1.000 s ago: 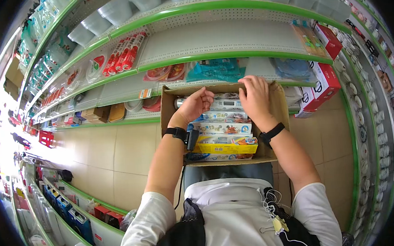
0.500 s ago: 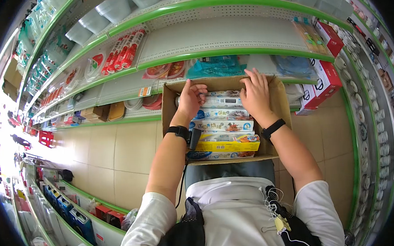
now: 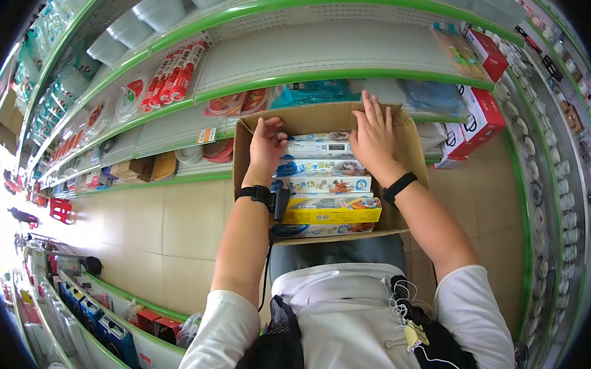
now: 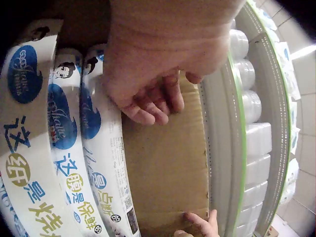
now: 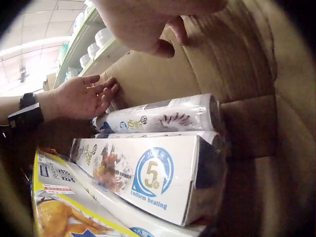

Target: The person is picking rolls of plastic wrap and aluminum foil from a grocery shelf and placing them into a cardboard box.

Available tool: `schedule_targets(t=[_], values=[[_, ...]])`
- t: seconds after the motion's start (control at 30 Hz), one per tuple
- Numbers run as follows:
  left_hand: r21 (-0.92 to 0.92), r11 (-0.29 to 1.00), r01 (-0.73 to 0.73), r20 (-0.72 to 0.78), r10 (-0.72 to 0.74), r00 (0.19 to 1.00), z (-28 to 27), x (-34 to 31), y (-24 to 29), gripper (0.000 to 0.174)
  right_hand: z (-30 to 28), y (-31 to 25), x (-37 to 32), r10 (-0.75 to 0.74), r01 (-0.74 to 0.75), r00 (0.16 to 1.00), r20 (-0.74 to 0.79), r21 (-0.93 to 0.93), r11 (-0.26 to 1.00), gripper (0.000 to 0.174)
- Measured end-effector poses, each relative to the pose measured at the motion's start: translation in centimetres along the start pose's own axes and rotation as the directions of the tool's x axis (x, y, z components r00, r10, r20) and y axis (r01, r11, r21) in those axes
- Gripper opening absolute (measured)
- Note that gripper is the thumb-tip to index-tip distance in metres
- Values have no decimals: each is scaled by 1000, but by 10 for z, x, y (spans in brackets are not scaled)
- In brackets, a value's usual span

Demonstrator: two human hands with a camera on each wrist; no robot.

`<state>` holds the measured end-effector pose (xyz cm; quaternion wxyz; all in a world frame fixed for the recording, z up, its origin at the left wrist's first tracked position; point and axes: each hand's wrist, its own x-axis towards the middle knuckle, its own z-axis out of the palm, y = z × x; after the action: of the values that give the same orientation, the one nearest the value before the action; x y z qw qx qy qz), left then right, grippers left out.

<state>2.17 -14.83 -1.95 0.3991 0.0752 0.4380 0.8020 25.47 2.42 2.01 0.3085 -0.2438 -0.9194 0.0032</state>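
An open cardboard box [image 3: 413, 143] sits at the person's lap, with several long cartons and wrapped rolls lying crosswise in it. Among them are a white carton [image 5: 163, 173] with a blue ring and a yellow carton [image 3: 341, 214] nearer the body. My left hand [image 3: 265, 149] is at the far left corner of the box, its fingers loosely bent with nothing in them, above the end of a wrapped roll [image 4: 106, 143]. The right hand [image 3: 374, 139] has its fingers stretched against the far wall [image 4: 163, 168], the thumb apart. Neither hand holds a carton.
Green-edged shelves [image 3: 343, 75] stand right behind the box. Red-wrapped rolls [image 3: 175, 73] lie on one shelf to the left, a teal package [image 3: 313, 93] below. Red boxes [image 3: 473, 123] stand at the right end. Another shelf row [image 3: 123, 300] runs at lower left.
My left hand has moved from over the rolls to the far left corner, its fingers loosening. The right hand's fingers have straightened upward. The box appears slightly higher in the head view.
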Motion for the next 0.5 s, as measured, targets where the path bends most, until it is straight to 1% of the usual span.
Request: schedule_targets(t=[0.03,0.07,0.1,0.13,0.17,0.2,0.27,0.3,0.37,0.4,0.47,0.5], values=[[-6,1000,-5,1,5,1000,2,-1,0,47,-1,-1,0,6,-5,1000,20,-4,1000,44],[-21,1000,20,17,-19,1000,2,-3,2,32,0,-1,-1,12,-11,999,35,-26,1000,48],[-21,1000,22,19,-22,1000,5,-6,2,32,2,-1,-2,14,-13,999,35,-29,1000,48],[33,999,1,18,-2,1000,7,-8,2,27,3,-2,-3,5,-5,1000,20,-29,1000,47],[88,996,-21,18,20,1000,9,-11,3,25,4,-2,-4,-3,3,1000,5,-28,1000,45],[87,996,-21,20,20,1000,4,-8,1,25,3,-2,-4,-3,3,1000,4,-30,1000,45],[92,996,1,92,-10,996,-7,0,0,32,1,-1,-3,3,-3,1000,5,-17,1000,44],[90,996,1,95,-9,995,-11,2,-1,32,-2,-3,-2,2,-2,1000,3,-20,1000,44],[163,985,-60,81,47,996,-17,7,-6,25,-8,-4,-1,11,-11,1000,-2,1,1000,44],[158,986,-57,82,45,996,-13,4,-4,25,-10,-1,1,10,-10,1000,1,-4,1000,44],[0,999,46,-13,-46,999,-6,-2,0,19,-12,10,9,14,-12,995,-103,19,1000,46],[-8,999,47,-16,-47,999,-4,-4,2,19,-20,15,14,8,-6,995,-98,17,1000,46]])
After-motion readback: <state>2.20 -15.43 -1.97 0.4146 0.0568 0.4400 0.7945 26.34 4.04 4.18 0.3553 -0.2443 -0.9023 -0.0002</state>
